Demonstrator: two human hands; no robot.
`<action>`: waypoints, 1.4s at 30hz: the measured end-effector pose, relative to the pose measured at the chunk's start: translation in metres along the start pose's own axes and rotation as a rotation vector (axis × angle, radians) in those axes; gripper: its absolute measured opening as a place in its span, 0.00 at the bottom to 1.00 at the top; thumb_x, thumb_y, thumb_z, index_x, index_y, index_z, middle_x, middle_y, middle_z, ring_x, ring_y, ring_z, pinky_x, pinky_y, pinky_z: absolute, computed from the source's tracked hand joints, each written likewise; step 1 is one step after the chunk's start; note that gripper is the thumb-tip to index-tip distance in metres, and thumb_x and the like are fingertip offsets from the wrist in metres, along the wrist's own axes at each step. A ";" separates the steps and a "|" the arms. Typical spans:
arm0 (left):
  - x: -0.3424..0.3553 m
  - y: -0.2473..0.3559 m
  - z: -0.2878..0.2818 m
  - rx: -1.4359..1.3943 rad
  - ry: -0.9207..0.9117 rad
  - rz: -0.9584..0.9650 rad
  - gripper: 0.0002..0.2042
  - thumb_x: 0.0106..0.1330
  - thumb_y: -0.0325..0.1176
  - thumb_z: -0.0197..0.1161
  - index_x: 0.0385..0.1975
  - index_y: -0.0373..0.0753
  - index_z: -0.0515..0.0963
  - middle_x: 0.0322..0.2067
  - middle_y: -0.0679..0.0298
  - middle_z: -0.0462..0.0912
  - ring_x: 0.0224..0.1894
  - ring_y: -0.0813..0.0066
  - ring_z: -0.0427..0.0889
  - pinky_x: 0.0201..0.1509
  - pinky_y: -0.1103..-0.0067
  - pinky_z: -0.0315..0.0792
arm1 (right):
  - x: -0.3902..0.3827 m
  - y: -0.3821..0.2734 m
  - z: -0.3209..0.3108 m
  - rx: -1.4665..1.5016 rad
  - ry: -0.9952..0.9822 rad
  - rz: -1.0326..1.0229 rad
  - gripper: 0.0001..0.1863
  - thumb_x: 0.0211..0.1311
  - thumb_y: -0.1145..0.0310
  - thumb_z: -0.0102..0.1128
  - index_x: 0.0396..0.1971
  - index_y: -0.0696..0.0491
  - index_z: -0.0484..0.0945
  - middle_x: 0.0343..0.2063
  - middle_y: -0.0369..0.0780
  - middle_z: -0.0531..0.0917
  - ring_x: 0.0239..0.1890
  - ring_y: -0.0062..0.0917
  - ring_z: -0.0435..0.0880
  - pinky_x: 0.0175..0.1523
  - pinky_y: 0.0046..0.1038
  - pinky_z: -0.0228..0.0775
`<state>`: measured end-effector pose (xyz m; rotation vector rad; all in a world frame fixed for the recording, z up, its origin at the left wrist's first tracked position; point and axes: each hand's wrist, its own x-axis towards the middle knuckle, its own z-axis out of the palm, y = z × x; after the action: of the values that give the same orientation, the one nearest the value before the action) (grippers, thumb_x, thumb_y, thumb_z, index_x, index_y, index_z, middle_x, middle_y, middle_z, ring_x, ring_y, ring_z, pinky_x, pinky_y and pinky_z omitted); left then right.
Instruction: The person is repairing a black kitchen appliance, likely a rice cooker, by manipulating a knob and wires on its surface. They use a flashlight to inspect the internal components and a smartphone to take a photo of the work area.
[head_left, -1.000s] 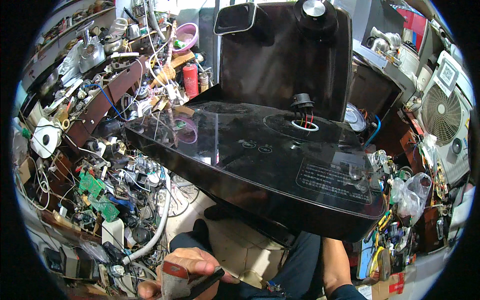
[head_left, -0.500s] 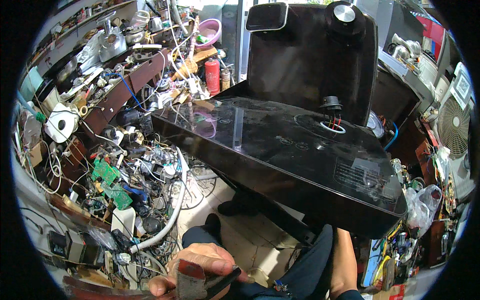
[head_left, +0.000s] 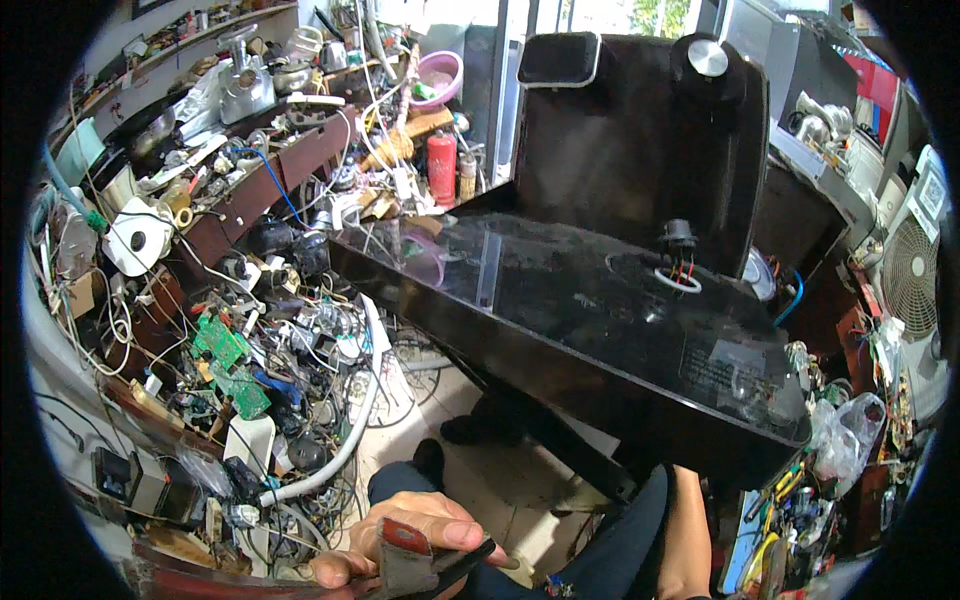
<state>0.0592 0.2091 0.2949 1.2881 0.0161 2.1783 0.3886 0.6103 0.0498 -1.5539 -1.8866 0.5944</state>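
At the lower middle, my left hand (head_left: 435, 525) is closed around a worn flat piece (head_left: 405, 570), grey with a reddish end. A black strip (head_left: 466, 568) runs beside it under my fingers; whether they are one object I cannot tell. My right forearm (head_left: 686, 535) reaches up behind the near corner of a large black glossy appliance (head_left: 570, 350), which hides that hand. The appliance has a flat top and an upright back panel (head_left: 640, 150). On its top, a small dark fitting (head_left: 679, 234) with red wires stands at a white ring (head_left: 677, 281).
Cables, green circuit boards (head_left: 220, 340) and loose parts pile up on the left. A white hose (head_left: 345, 450) curves along the floor. Behind stand a red cylinder (head_left: 441, 168) and a purple basin (head_left: 440, 80). A fan (head_left: 909, 275) and clear plastic bag (head_left: 848, 430) are at right.
The view has shifted, so the appliance and background sit lower and farther right. My left hand appears slightly farther right and lower, still around the same piece. The right forearm stays beneath the appliance.
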 end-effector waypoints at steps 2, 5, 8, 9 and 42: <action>0.005 -0.009 -0.006 -0.051 -0.102 0.057 0.45 0.73 0.66 0.47 0.63 0.19 0.69 0.43 0.42 0.85 0.30 0.62 0.87 0.56 0.59 0.79 | -0.004 0.009 -0.008 -0.024 0.018 0.015 0.20 0.72 0.63 0.58 0.56 0.61 0.78 0.51 0.50 0.84 0.54 0.38 0.82 0.60 0.37 0.74; 0.008 -0.012 -0.012 -0.054 -0.211 0.129 0.48 0.74 0.67 0.43 0.64 0.14 0.67 0.43 0.39 0.85 0.29 0.60 0.87 0.59 0.57 0.79 | -0.002 0.000 0.002 -0.038 -0.018 0.000 0.20 0.72 0.63 0.58 0.56 0.61 0.78 0.51 0.50 0.84 0.53 0.39 0.82 0.60 0.37 0.74; -0.002 -0.004 -0.015 -0.107 -0.167 -0.014 0.50 0.73 0.69 0.43 0.64 0.12 0.66 0.50 0.35 0.81 0.33 0.55 0.88 0.61 0.58 0.78 | -0.003 0.006 -0.006 -0.064 -0.005 0.003 0.20 0.72 0.62 0.58 0.55 0.61 0.78 0.51 0.51 0.84 0.53 0.39 0.82 0.60 0.37 0.74; -0.009 0.003 -0.014 -0.112 -0.131 -0.087 0.51 0.72 0.69 0.44 0.64 0.12 0.65 0.53 0.33 0.80 0.35 0.52 0.89 0.62 0.59 0.78 | -0.004 0.004 -0.003 -0.067 -0.014 -0.002 0.20 0.72 0.62 0.58 0.55 0.61 0.78 0.51 0.51 0.84 0.53 0.39 0.82 0.60 0.38 0.74; 0.000 -0.005 0.016 0.246 0.350 0.200 0.24 0.71 0.50 0.66 0.47 0.31 0.76 0.30 0.50 0.84 0.18 0.69 0.77 0.16 0.75 0.74 | 0.000 -0.001 -0.009 -0.271 -0.071 -0.091 0.22 0.71 0.57 0.57 0.52 0.59 0.81 0.50 0.54 0.85 0.53 0.45 0.83 0.60 0.42 0.75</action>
<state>0.0750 0.2085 0.3018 1.0533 0.3164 2.6170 0.3944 0.6096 0.0564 -1.6198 -2.1512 0.3697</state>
